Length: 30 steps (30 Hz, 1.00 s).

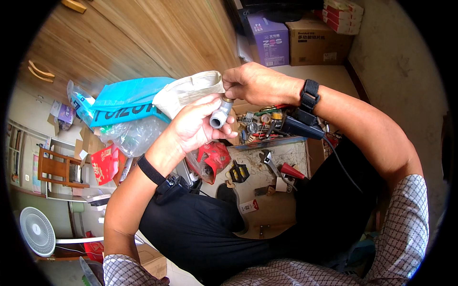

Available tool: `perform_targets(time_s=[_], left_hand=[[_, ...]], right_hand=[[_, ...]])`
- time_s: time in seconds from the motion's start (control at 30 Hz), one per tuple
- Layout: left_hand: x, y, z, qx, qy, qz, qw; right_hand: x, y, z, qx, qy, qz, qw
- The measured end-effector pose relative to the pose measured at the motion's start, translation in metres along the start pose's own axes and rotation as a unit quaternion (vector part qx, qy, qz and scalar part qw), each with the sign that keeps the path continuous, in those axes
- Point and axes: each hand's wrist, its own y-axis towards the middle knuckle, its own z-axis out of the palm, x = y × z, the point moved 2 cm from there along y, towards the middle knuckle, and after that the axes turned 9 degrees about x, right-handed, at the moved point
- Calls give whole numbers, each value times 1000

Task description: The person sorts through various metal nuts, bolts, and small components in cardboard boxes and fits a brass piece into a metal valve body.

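Observation:
A grey pipe fitting with an open round mouth and a brass-coloured end lies in my left hand. The thumb and fingers of that hand are closed around it. My right hand is pinched at the fitting's brass end; whatever else is between those fingertips is hidden. Just behind the hands stands an off-white, open-topped bag or sleeve. Beside it lies a turquoise bag with dark lettering. Below my right wrist, a box of tools and small parts sits on the floor.
An adjustable wrench, a red cone-shaped piece and a black-and-yellow item lie between my legs. A red plastic bag is near my left knee. Wooden cabinets, a purple box and a cardboard box stand behind; a white fan is far left.

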Motion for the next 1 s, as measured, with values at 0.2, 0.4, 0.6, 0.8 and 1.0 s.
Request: perform_targets(time_s=[0.2,0.4,0.6,0.8,1.0], left_hand=[[2,-1,-1,-14,2,10,1000],[-1,-1,4,-52,50,34,997],[-8,-4,7,-76,53,45,995],[-6,-1,6,-59,53,30,996],[-4,0,3,-19,27,14,999]], right_hand=[[4,2,3,-17,-29,10,999],[1,0,4,-46,46,36,997],[-1,-7,-12,-45,304,131,943],[-2,-5,-4,-39,279,102,954],[-3,-3,-4,-26,284,97,953]])
